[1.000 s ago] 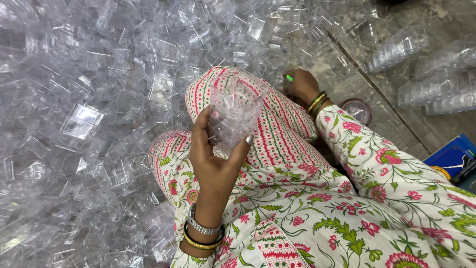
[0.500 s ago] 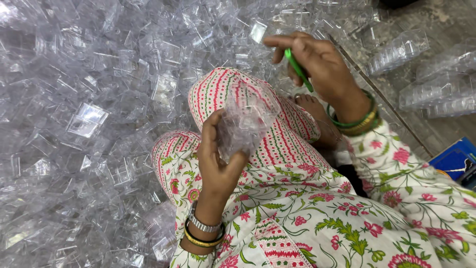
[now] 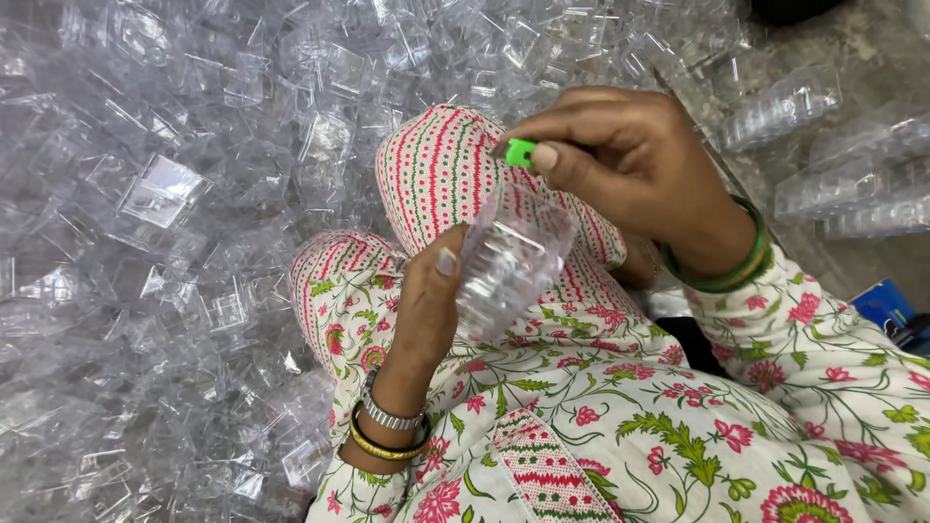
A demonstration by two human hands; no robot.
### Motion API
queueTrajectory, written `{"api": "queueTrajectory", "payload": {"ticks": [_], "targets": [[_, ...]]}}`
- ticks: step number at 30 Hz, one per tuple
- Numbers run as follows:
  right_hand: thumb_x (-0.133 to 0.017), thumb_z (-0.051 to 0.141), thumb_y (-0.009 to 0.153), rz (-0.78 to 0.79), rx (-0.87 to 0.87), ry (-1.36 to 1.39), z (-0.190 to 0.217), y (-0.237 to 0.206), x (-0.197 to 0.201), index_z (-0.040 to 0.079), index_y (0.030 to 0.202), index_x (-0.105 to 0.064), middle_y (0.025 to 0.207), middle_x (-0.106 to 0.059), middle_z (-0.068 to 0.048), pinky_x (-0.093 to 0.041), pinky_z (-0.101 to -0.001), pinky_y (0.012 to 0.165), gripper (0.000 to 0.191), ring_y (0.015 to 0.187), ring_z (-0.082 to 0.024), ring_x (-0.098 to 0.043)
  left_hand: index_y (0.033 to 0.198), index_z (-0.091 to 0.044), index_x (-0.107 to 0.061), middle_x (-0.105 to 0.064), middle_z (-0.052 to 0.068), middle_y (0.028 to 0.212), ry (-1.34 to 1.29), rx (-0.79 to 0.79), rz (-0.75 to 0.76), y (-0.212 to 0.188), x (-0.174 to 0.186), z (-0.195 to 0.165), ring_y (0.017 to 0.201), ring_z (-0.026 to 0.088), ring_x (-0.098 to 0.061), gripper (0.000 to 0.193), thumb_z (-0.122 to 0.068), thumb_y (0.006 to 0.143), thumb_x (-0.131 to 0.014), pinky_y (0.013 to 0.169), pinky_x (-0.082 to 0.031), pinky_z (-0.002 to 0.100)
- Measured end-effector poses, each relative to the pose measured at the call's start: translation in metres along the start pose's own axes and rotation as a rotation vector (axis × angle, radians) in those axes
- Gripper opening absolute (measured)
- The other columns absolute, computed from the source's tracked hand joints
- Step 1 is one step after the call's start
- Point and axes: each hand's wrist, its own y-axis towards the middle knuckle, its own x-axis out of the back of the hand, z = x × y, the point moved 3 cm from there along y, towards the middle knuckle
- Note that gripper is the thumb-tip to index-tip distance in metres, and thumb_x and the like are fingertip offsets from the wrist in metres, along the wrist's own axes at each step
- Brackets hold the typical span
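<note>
Down over the lap, the left hand (image 3: 436,300) is raised with wrist bent, fingers curled around a clear plastic cup (image 3: 511,260) whose contents cannot be made out. Just above it, the right hand (image 3: 620,155) pinches a small green piece (image 3: 520,153) between thumb and forefinger. Around the patterned knees, a heap of clear plastic boxes (image 3: 174,194) covers the floor, with stacked cups (image 3: 785,107) at the right.

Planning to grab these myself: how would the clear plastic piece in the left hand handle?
The clear plastic piece looks thin-walled, so probably light and slightly flexible. Its glossy surface may be slippery. The left hand holds it with fingertips alone, suggesting little weight.
</note>
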Motion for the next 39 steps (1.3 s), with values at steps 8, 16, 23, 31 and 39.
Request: {"api": "queueTrajectory", "payload": {"ticks": [8,16,23,31,39], "targets": [[-0.077,0.004,0.098,-0.090,0.120,-0.242,0.016,-0.021,-0.004,0.005,0.119,-0.076,0.104,-0.071,-0.009,-0.051,-0.0238,0.067,0.021,0.084,-0.012,-0.068,0.115,0.001,-0.061,-0.063,-0.002,0.091,0.244,-0.042,-0.216,0.000,-0.007,-0.019,0.083,0.005,-0.055,0.039,-0.032,0.097,-0.072,0.074,-0.048,0.021],[-0.078,0.001,0.093,-0.092,0.037,-0.087,0.007,-0.028,-0.018,0.003,0.116,-0.077,0.100,-0.069,-0.008,-0.047,-0.0235,0.066,0.023,0.081,-0.010,-0.063,0.112,0.003,-0.064,-0.067,0.003,0.088,0.522,-0.095,-0.312,-0.003,-0.014,-0.039,0.078,0.007,-0.059,0.039,-0.026,0.090,-0.078,0.069,-0.051,0.024],[-0.078,0.001,0.094,-0.127,-0.007,-0.048,0.001,-0.024,-0.025,0.003,0.116,-0.077,0.100,-0.068,-0.007,-0.048,-0.0238,0.069,0.023,0.083,-0.010,-0.064,0.116,0.003,-0.066,-0.071,0.007,0.090,0.526,-0.074,-0.327,-0.005,-0.014,-0.035,0.079,0.010,-0.066,0.043,-0.028,0.089,-0.079,0.071,-0.055,0.026],[-0.077,0.006,0.098,-0.192,-0.026,-0.099,-0.018,-0.023,-0.025,0.001,0.119,-0.078,0.097,-0.067,-0.006,-0.048,-0.0255,0.071,0.021,0.084,-0.010,-0.060,0.116,0.004,-0.065,-0.071,0.014,0.098,0.762,-0.249,-0.323,-0.007,-0.016,-0.040,0.085,0.020,-0.071,0.054,-0.034,0.084,-0.085,0.076,-0.057,0.031],[-0.080,0.025,0.103,-0.527,-0.296,-0.141,-0.180,-0.006,0.002,0.002,0.112,-0.076,0.082,-0.061,0.001,-0.044,-0.0250,0.061,0.025,0.071,-0.007,-0.054,0.130,0.003,-0.057,-0.065,0.006,0.113,0.163,-0.051,-0.306,0.002,-0.004,-0.014,0.104,0.012,-0.059,0.049,-0.039,0.106,-0.060,0.093,-0.050,0.028]]}}
